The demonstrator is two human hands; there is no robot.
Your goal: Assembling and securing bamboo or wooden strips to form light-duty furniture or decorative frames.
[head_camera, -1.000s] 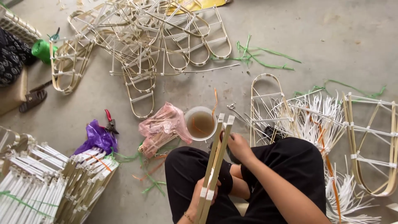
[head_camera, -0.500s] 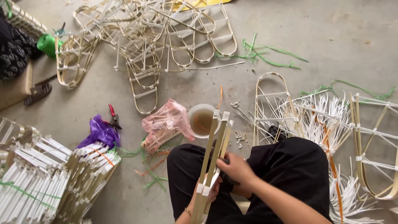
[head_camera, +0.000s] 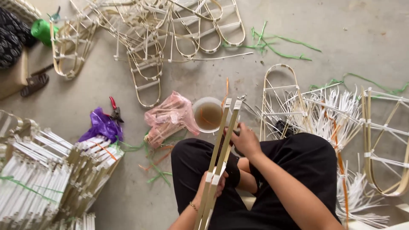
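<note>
bamboo frame (head_camera: 219, 157): narrow two-strip frame, lower centre of the frame, held upright and tilted, top end near the cup, bottom end running off the lower edge between the knees.
left hand (head_camera: 214, 184): lower centre, fingers wrapped round the frame at a white-taped joint; grasping it.
right hand (head_camera: 243, 139): centre, closed on the right-hand strip just below the top crosspiece; grasping the frame.
change: half a second earlier the right hand sat lower on the frame, nearer the left; it is now higher, close to the top end. a second earlier it was also high, so it has gone down and back up.
reading: work looks to have shifted to the top joint; the left hand only steadies.
cup (head_camera: 208, 115): white, brownish liquid, on the floor just beyond the frame top.
pink bag (head_camera: 170, 117): crumpled, left of the cup.
red-handled cutters (head_camera: 115, 110): on the floor, left of centre, beside a purple bag (head_camera: 101, 127).
finished frames (head_camera: 145, 34): heap, upper left to upper centre.
strip bundles (head_camera: 47, 170): stacked, lower left.
</note>
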